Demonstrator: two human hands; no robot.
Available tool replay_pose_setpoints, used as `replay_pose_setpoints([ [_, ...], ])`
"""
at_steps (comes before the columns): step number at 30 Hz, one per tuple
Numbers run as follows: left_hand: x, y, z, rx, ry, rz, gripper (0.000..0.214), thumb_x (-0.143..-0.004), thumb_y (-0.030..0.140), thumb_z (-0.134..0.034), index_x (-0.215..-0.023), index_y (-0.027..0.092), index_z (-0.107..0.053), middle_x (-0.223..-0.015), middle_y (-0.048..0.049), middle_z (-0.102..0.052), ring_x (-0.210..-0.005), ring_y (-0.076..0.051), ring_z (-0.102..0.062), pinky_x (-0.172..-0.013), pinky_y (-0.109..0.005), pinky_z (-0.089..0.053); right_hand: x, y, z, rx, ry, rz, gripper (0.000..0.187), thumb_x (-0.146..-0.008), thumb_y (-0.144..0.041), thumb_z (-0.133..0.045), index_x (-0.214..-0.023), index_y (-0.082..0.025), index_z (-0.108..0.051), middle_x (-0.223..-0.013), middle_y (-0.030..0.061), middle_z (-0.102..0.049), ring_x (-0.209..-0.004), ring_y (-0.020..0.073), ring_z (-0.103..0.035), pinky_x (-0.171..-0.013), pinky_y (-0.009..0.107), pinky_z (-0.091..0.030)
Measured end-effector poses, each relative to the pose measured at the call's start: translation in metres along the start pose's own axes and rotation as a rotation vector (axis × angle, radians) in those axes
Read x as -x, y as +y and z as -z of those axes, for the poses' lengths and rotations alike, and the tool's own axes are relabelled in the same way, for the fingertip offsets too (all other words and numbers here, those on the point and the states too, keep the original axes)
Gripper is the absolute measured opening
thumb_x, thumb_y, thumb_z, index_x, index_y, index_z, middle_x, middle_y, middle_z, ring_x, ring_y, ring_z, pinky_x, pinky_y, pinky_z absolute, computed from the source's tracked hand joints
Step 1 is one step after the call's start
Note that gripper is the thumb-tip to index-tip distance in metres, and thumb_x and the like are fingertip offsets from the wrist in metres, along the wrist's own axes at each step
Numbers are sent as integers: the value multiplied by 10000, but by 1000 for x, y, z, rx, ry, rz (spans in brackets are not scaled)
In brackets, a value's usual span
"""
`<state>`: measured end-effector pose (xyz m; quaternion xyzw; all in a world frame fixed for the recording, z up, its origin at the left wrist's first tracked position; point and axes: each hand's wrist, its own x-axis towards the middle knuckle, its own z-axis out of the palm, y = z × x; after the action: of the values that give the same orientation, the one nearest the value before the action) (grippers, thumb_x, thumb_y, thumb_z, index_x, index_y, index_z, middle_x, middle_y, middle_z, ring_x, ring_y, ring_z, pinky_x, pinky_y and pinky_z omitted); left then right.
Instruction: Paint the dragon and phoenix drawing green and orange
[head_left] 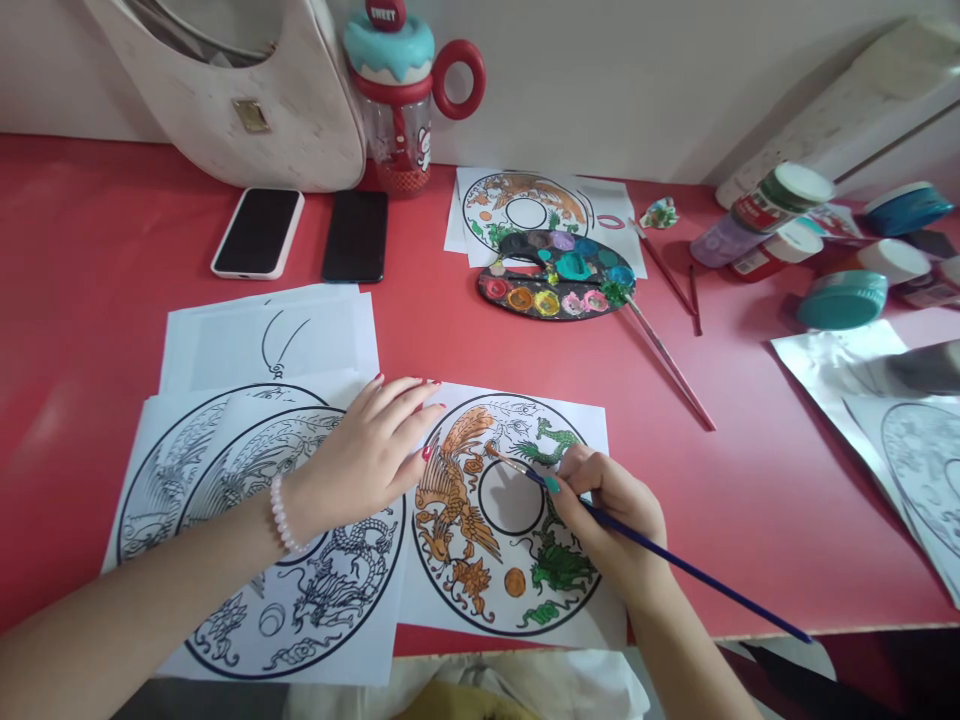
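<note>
My right hand (616, 510) is closed around a blue-handled paintbrush (697, 572). Its orange-tinted tip meets a printed sheet (592, 420) near the top of the inner ring. That sheet shows a phoenix (457, 490) coloured orange and a dragon (562, 562) coloured green inside a circle. My left hand (386, 440) rests flat with fingers apart, across the left edge of this sheet and the uncoloured sheets (352, 640) beside it. A bead bracelet (281, 515) circles the left wrist. Further back lies a black paint palette (517, 297) with several colours.
Another partly coloured sheet (480, 200) lies behind the palette. Thin brushes (667, 270) and several paint jars (841, 300) are to the right. Two phones (259, 235), a tumbler (397, 130) and a white handbag (315, 120) stand or lie at the back left. More papers (840, 370) sit far right.
</note>
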<state>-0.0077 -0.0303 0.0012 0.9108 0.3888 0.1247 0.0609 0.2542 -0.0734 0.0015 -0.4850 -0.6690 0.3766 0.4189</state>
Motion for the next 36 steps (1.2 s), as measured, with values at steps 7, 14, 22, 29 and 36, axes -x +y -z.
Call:
replay_pose_setpoints([
  [7, -1, 0, 0, 0, -7, 6, 368, -915, 218, -399, -1261, 115, -471, -1359, -142, -466, -1254, -289, -392, -1049, -529, -372, -3, -2, 0, -6, 48, 9, 268, -863, -120, -529, -665, -208, -371, -622, -34, -418, -579, 95, -397, -511, 244, -322],
  [14, 1, 0, -1, 21, -15, 16, 379, -908, 227, -413, -1273, 138, -461, -1371, -130, -462, -1267, -286, -390, -1066, -531, -352, -2, -1, -1, -3, 16, 21, 284, -864, -106, -518, -661, -208, -346, -612, -34, -411, -581, 95, -407, -507, 242, -330],
  [22, 1, -1, -1, 41, -16, 26, 379, -908, 228, -404, -1269, 130, -470, -1351, -139, -476, -1266, -286, -385, -1058, -534, -355, -2, -2, 0, 5, 0, -4, 270, -862, -121, -526, -664, -208, -365, -631, -25, -441, -588, 98, -421, -505, 252, -328],
  [29, 0, -1, -1, 23, -24, 13, 390, -905, 217, -412, -1273, 103, -474, -1352, -148, -473, -1262, -291, -389, -1061, -528, -355, -1, -2, -1, 20, 52, 9, 281, -860, -102, -523, -658, -207, -358, -632, -26, -443, -595, 95, -428, -512, 250, -327],
  [36, 0, -1, -1, 32, -20, 24, 384, -905, 222, -409, -1268, 116, -476, -1359, -142, -469, -1269, -292, -384, -1069, -530, -348, -1, -1, 0, 6, -6, -9, 277, -854, -114, -514, -644, -209, -360, -622, -24, -446, -578, 98, -428, -507, 256, -343],
])
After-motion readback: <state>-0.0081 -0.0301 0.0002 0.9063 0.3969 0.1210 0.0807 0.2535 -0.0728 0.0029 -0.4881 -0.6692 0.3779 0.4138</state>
